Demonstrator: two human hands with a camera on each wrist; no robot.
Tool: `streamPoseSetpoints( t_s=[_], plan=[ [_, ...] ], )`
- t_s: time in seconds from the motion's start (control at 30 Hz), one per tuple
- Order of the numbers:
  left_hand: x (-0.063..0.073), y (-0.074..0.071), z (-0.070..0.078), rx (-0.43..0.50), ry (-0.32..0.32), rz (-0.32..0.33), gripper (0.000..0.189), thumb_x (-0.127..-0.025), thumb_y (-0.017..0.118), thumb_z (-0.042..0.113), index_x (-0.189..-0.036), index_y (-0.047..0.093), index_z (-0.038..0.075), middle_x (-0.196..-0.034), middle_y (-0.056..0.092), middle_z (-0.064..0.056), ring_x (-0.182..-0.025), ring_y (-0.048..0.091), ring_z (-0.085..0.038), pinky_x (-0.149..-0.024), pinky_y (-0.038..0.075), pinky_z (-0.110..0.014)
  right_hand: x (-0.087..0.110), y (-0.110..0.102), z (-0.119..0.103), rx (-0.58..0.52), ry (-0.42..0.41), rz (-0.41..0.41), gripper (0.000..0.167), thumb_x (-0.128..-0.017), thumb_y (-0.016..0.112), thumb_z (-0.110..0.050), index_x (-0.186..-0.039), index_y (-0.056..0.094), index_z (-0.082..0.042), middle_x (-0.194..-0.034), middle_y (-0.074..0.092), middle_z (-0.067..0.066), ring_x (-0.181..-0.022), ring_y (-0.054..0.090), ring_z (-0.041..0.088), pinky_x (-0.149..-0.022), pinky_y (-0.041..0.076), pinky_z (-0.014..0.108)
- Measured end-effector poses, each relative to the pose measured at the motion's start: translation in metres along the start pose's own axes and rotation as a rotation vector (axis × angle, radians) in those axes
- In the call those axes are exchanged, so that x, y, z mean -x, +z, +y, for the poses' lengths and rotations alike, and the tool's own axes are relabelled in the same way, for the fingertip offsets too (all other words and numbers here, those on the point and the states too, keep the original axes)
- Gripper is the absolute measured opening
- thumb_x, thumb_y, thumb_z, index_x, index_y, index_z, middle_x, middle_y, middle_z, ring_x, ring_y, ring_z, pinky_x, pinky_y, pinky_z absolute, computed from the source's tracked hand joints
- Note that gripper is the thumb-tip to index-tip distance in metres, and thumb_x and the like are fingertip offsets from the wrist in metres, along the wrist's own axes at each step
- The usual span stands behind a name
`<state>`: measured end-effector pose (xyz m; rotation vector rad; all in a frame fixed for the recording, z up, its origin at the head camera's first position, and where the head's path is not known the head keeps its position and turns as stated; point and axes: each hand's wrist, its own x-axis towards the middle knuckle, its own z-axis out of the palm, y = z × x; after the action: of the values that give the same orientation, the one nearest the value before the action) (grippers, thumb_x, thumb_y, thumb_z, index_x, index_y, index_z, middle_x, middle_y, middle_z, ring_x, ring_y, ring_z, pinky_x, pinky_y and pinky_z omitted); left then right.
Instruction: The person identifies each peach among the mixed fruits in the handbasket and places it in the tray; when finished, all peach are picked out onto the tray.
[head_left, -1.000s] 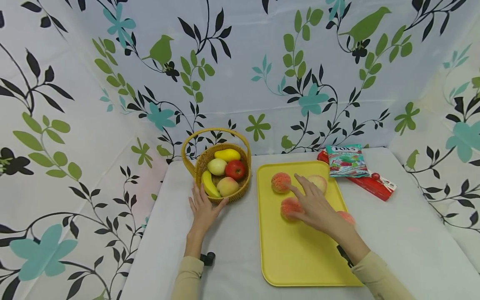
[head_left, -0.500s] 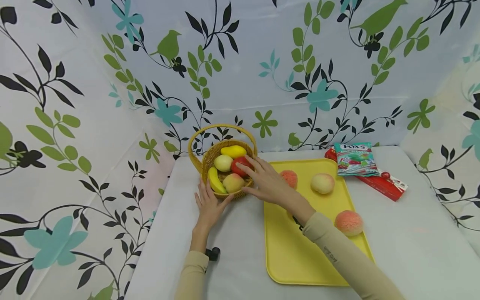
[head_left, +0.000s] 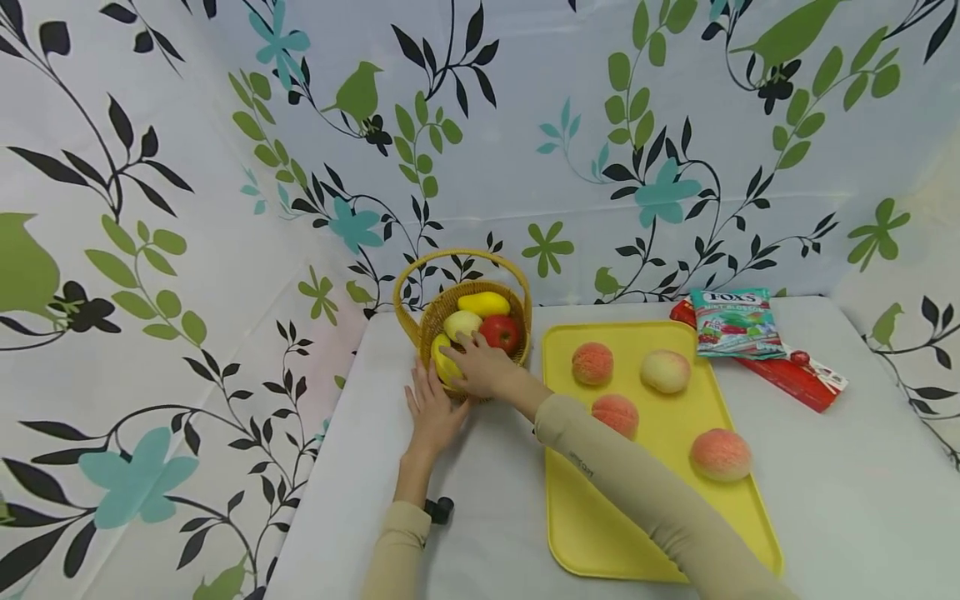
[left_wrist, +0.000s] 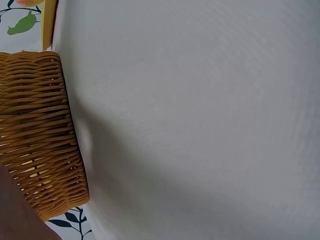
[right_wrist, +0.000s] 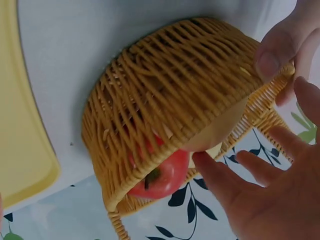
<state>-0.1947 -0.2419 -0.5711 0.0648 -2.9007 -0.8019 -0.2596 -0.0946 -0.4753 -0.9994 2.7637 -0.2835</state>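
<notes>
A wicker basket [right_wrist: 165,90] with a tall handle stands at the back of the table. It holds a yellow banana [head_left: 444,362], a longish yellow fruit [head_left: 483,304], a pale yellow-green fruit [head_left: 462,322] and a glossy red fruit [head_left: 500,332] with a dark green stem. My left hand [head_left: 435,419] rests against the basket's near left side, fingers outstretched. Over the basket's opening reaches my right hand [head_left: 482,367], its fingers spread near the banana and the pale fruit. A pale peach [right_wrist: 215,131] inside shows in the right wrist view; my right hand hides it in the head view.
A yellow tray [head_left: 600,533] lies right of the basket under my right forearm. It bears several peaches, one [head_left: 615,414] partly behind the sleeve. A turquoise candy bag [head_left: 738,325] lies on a red packet [head_left: 795,379] beside the tray. Patterned cloth [head_left: 480,167] stands behind.
My right hand has moved left from above the tray's peaches, across the red fruit, to the basket's left part. My left hand stays at the basket. The whole view has shifted a little.
</notes>
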Motion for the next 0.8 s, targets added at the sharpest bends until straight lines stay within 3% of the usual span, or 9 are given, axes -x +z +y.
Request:
streamPoseSetpoints(
  t_s=[0.17,0.3,0.47,0.6,0.8],
  plan=[
    [0.004,0.004,0.003,-0.002,-0.003,-0.022,0.111,-0.095,0.067,0.053,-0.162,-0.001,-0.002,-0.17,-0.015,-0.026,-0.157,-0.004,-0.052,-0.121,0.002,-0.074,0.003,0.008,-0.001,-0.005,0.098,-0.085,0.062,-0.102,0.056,-0.052,-0.157,0.045,-0.025,-0.165,0.036,0.013,-0.153,0.032,0.041,-0.112,0.047,0.058],
    [0.002,0.005,0.004,-0.01,-0.01,-0.003,0.112,-0.095,0.067,0.055,-0.163,-0.004,0.001,-0.17,-0.016,-0.024,-0.158,-0.004,-0.05,-0.123,0.0,-0.072,0.003,0.009,0.003,0.054,0.117,-0.089,0.049,-0.106,0.051,-0.046,-0.151,0.052,-0.027,-0.154,0.049,0.013,-0.143,0.044,0.035,-0.106,0.051,0.054],
    [0.001,0.003,0.005,0.027,-0.006,0.002,0.115,-0.093,0.065,0.062,-0.164,-0.003,0.002,-0.171,-0.017,-0.022,-0.158,-0.005,-0.05,-0.122,-0.002,-0.072,0.0,0.01,0.008,0.01,0.145,-0.061,0.044,-0.102,0.063,-0.035,-0.145,0.055,-0.03,-0.146,0.053,0.013,-0.132,0.049,0.033,-0.1,0.054,0.054],
    [0.002,0.003,0.006,0.023,-0.02,-0.008,0.116,-0.092,0.063,0.065,-0.164,-0.003,0.003,-0.171,-0.019,-0.021,-0.158,-0.005,-0.049,-0.122,-0.001,-0.073,0.0,0.013,0.016,-0.071,0.132,-0.046,0.05,-0.098,0.07,-0.032,-0.145,0.055,-0.029,-0.15,0.051,0.015,-0.136,0.047,0.037,-0.103,0.052,0.058],
    [0.002,0.003,0.003,0.034,-0.019,-0.002,0.116,-0.092,0.063,0.065,-0.164,-0.004,0.003,-0.171,-0.02,-0.02,-0.158,-0.006,-0.05,-0.122,-0.003,-0.073,0.003,0.014,0.023,-0.098,0.066,0.016,0.05,-0.099,0.069,-0.028,-0.146,0.052,-0.025,-0.148,0.048,0.018,-0.135,0.047,0.042,-0.095,0.056,0.058]
  ],
)
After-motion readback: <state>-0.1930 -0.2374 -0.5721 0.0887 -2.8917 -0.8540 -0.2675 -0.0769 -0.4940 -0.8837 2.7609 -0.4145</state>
